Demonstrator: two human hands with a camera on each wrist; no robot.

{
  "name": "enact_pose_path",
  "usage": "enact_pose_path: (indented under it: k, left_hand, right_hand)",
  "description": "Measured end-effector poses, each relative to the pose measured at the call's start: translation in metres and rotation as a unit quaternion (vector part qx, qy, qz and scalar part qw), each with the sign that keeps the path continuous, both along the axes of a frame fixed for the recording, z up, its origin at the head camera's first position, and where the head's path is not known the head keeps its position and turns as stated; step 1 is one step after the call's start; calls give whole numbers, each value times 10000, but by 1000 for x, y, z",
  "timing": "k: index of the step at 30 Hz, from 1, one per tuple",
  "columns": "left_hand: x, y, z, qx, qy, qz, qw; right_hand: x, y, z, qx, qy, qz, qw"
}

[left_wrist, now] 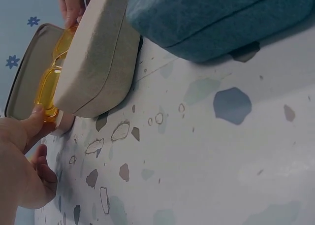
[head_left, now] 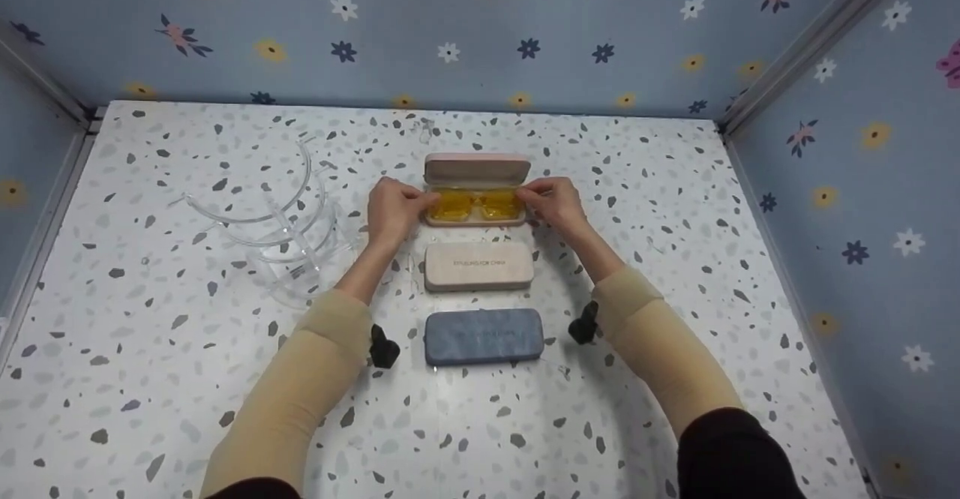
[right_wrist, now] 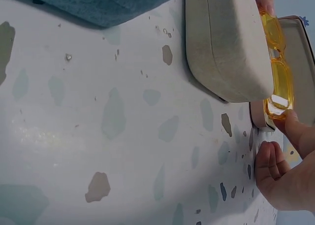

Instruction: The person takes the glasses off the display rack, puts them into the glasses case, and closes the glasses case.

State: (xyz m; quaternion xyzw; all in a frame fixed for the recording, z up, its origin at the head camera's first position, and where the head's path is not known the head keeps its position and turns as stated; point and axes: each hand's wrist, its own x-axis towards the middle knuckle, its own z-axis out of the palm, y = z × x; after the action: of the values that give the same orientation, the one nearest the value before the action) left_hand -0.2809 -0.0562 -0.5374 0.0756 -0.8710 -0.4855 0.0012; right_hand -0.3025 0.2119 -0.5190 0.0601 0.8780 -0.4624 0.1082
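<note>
Yellow-lensed glasses [head_left: 454, 205] sit at the opening of a pale pink glasses case [head_left: 477, 169], whose lid stands up at the back. My left hand [head_left: 392, 210] pinches their left end and my right hand [head_left: 556, 202] their right end. In the left wrist view, the left thumb [left_wrist: 35, 120] lies against the frame's edge, the lower fingers curled beneath. The right thumb [right_wrist: 291, 120] touches the opposite end in the right wrist view. How far the glasses are down in the case is hard to tell.
Nearer to me lie a closed cream glasses case [head_left: 478, 266] and, in front of that, a closed blue-grey one [head_left: 484, 337]. Left of my left hand stands a clear acrylic rack [head_left: 289, 232] with curved arms. Flower-patterned walls [head_left: 450, 19] border the speckled table [head_left: 637, 439].
</note>
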Motion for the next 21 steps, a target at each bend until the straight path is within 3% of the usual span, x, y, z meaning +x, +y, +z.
enact_pose_path:
  k: [7,15,21]
  left_hand:
    - [-4,1,-2,-101,210,65,9997]
    - [-3,3,-6,-194,203,-27,9996]
    - [-5,-2,-9,-80,274,-101,9995]
  right_hand:
    - [-1,1,0,87,-95,-10,9999]
    - [0,2,-1,22,54,-8,10000]
    - [0,3,2,50,-149,-151,9998]
